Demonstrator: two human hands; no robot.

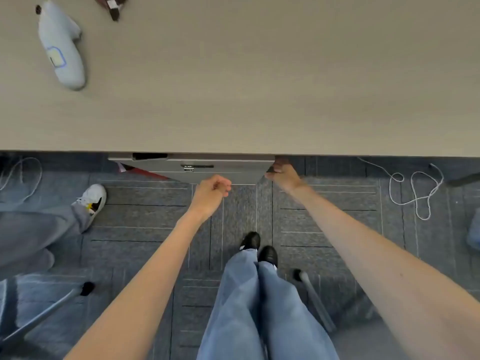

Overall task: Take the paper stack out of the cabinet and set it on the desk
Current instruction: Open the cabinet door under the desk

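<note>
**Both hands down at the cabinet under the desk**

Grey carpet tiles fill the lower part of my view, and the broad beige desk [259, 74] spans everything beyond my hands. Tucked under its front edge, directly ahead of both hands, sits the grey cabinet [215, 168], with a small metal lock on its face.

My right hand [281, 175] is on the cabinet's right corner, fingers curled around the edge of the panel there. My left hand [211, 190] hovers just in front of the cabinet's lower edge, fingers loosely curled into a half-closed fist with nothing in it; I cannot tell whether it touches the panel.

I cannot see the paper stack from here; the cabinet's inside is hidden from me.

Far beyond my left hand, on the desk, lies a pale grey-white handheld device [61, 45]. Left of my left hand, on the floor, another person's white sneaker [92, 197] and grey trouser leg show. Right of my right hand a white cord [413, 188] loops on the carpet. Below my hands are my own jeans and black shoes [259, 249].
</note>
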